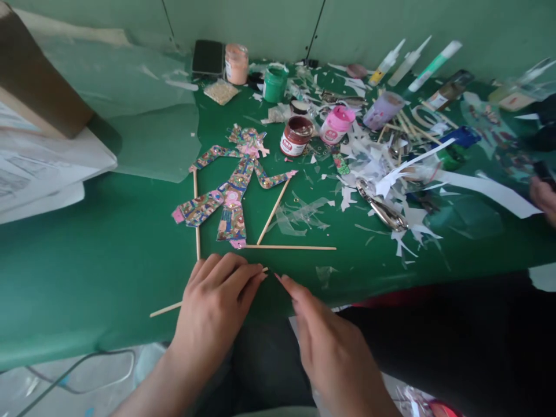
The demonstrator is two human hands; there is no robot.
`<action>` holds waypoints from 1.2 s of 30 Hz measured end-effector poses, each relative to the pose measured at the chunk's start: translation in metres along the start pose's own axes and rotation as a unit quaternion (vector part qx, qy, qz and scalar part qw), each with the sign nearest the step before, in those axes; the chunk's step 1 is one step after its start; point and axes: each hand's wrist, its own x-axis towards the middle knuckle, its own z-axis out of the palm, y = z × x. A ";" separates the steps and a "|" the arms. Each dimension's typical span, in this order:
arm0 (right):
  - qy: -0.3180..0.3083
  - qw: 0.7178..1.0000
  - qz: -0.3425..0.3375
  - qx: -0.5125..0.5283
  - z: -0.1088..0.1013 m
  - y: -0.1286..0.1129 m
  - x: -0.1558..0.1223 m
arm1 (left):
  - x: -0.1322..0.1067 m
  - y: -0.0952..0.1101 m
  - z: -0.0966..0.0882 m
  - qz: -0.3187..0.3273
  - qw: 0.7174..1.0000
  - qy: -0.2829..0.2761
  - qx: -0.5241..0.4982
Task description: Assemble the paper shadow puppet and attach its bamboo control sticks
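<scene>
A colourful paper puppet figure (232, 185) lies flat on the green table (108, 243), with thin wooden sticks (290, 247) under and beside it. My left hand (212, 310) rests palm down at the table's near edge, its fingers pressing on another wooden stick (165, 308) that pokes out to the left. My right hand (324, 341) is just to the right, fingertips pointing at the stick's right end and nearly touching my left fingertips. Whether it pinches anything is hidden.
Paint jars stand behind the puppet: brown (296, 136), pink (336, 124), green (275, 83). White paper scraps (391, 174), a metal punch tool (382, 209) and glue tubes (408, 61) litter the right. Papers (43, 168) lie at the left. Another person's hand (545, 200) shows at the right edge.
</scene>
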 end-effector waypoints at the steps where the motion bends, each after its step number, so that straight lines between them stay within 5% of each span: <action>1: 0.033 0.999 -0.008 -0.002 -0.004 0.003 0.003 | 0.000 0.000 -0.001 0.001 1.000 -0.004 -0.006; 6: 0.154 0.985 0.024 -0.079 -0.020 0.030 0.029 | 0.007 0.006 -0.024 0.012 0.994 0.027 -0.104; 12: 0.154 0.970 0.087 -0.168 -0.025 0.060 0.062 | 0.015 0.009 -0.058 0.003 0.982 0.093 -0.162; 18: 0.160 0.963 0.070 -0.207 -0.022 0.077 0.082 | 0.014 0.002 -0.065 -0.030 0.981 0.109 -0.158; 22: 0.210 0.962 0.002 -0.175 -0.022 0.075 0.087 | 0.012 -0.009 -0.065 -0.092 0.982 0.111 -0.124; 28: 0.162 0.982 -0.060 -0.075 -0.022 0.058 0.090 | 0.016 -0.051 -0.074 -0.197 0.975 0.098 0.006; 33: 0.140 0.988 -0.054 -0.047 -0.017 0.048 0.096 | 0.023 -0.072 -0.077 -0.219 0.960 0.160 0.070; 36: 0.123 0.990 -0.059 -0.042 -0.013 0.043 0.101 | 0.027 -0.078 -0.067 -0.212 0.965 0.123 0.090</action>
